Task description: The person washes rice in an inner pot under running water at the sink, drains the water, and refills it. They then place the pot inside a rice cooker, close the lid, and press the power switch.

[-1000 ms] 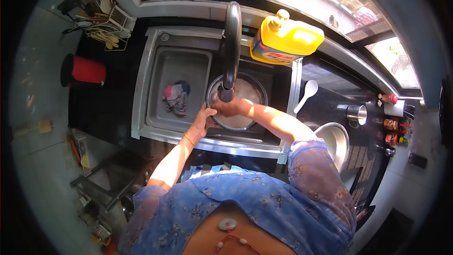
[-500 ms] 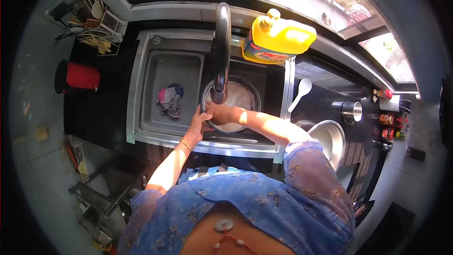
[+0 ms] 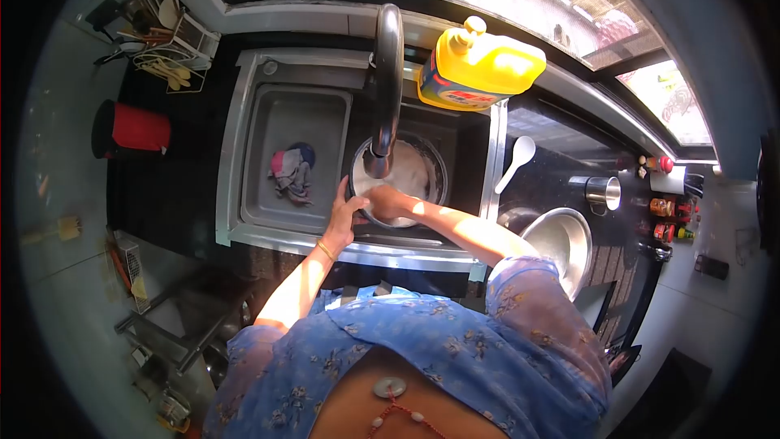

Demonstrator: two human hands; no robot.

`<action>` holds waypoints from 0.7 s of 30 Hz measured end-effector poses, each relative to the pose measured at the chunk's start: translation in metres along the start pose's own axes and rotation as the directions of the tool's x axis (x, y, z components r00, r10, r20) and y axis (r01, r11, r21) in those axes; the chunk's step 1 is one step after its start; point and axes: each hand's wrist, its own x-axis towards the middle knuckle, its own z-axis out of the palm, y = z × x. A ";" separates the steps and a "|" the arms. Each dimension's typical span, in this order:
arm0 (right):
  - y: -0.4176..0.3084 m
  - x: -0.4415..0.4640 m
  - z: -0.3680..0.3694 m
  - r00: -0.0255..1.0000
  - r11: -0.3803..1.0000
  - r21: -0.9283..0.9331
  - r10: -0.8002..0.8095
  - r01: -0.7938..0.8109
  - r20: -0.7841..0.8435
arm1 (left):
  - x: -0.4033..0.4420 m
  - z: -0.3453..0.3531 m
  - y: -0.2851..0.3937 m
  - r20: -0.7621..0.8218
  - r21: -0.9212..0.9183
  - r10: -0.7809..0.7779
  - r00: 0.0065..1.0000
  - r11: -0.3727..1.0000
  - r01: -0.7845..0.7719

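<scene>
A round metal pot (image 3: pixel 444 169) stands in the right basin of the sink, under the faucet (image 3: pixel 388 73). Pale, cloudy contents (image 3: pixel 416 169) fill its inside; I cannot make out exactly what they are. My left hand (image 3: pixel 344 215) grips the pot's left rim, thumb toward the top edge. Inside the pot, near its front left, is my right hand (image 3: pixel 386 202), its fingers hidden in the pale contents. The end of the faucet hangs just above my right hand and covers part of the pot.
Crumpled cloths (image 3: pixel 292 175) lie in the left basin (image 3: pixel 260 126). A yellow detergent jug (image 3: pixel 483 69) stands behind the sink. To the right are a white spoon (image 3: pixel 517 161), a metal bowl (image 3: pixel 561 240) and a metal cup (image 3: pixel 603 193). A red-and-black container (image 3: pixel 138 130) stands left.
My right hand has shifted slightly right and toward me inside the pot. My left hand stays on the rim, and the pale contents have moved a little.
</scene>
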 end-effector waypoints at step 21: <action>0.008 0.004 -0.047 0.874 0.977 0.214 0.114 -0.011 -0.472 | 0.000 -0.002 -0.001 0.058 -0.134 0.037 0.998 0.991 -0.029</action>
